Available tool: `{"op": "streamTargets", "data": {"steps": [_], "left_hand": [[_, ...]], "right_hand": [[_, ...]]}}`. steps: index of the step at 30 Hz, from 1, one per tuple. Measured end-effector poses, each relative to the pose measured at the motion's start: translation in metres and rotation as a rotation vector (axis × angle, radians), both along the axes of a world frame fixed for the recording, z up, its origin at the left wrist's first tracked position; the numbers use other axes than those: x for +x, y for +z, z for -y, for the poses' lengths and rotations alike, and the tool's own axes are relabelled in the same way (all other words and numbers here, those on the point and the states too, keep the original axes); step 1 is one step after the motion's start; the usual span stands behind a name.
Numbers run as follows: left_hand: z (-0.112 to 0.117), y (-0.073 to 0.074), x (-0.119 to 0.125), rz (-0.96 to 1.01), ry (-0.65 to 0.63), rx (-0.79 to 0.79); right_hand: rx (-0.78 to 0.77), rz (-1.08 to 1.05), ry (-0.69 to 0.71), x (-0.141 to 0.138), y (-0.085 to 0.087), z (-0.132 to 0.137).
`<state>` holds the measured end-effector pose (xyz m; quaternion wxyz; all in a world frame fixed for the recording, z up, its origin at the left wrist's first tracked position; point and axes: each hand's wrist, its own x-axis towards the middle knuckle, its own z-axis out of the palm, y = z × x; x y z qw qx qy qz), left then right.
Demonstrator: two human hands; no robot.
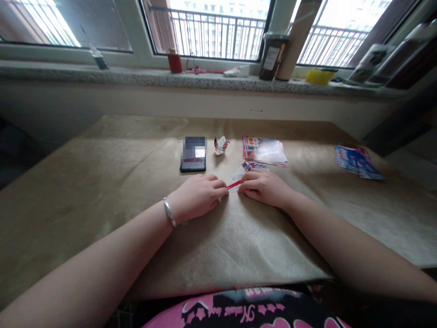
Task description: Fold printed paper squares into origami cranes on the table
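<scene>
A folded piece of printed paper (234, 185), white with a red stripe, lies on the table between my hands. My left hand (198, 195), with a silver bangle at its wrist, pinches the paper's left corner with fingers bunched together. On the other side, my right hand (264, 186) has its fingers closed on the paper's right part and covers some of it. More coloured print (256, 166) shows just behind the right fingers; I cannot tell whether it belongs to the same sheet. Beyond the hands stands a small folded paper figure (221, 146).
A phone (193, 155) lies left of the paper figure. A stack of printed flyers (264, 151) is at its right, and more blue flyers (359, 162) lie near the table's right edge. Several items, including a red container (175, 63), line the stone windowsill (136, 78).
</scene>
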<state>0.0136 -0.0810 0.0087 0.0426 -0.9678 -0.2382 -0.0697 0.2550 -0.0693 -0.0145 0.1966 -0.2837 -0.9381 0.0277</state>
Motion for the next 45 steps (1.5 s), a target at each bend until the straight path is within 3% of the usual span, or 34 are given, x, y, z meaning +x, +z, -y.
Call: {"op": "streamTargets", "data": {"steps": [6, 14, 36, 45], "left_hand": [[-0.003, 0.005, -0.007, -0.014, 0.026, 0.054], [-0.003, -0.003, -0.002, 0.005, 0.035, 0.019], [-0.002, 0.001, -0.003, -0.05, 0.046, -0.02], [-0.006, 0.002, -0.009, -0.056, 0.047, 0.009]], "right_hand": [[0.007, -0.044, -0.007, -0.012, -0.004, 0.004], [0.051, -0.019, -0.016, -0.016, -0.005, 0.003], [0.047, 0.079, -0.053, 0.007, 0.009, 0.004], [0.057, 0.009, -0.073, -0.001, -0.003, 0.002]]}}
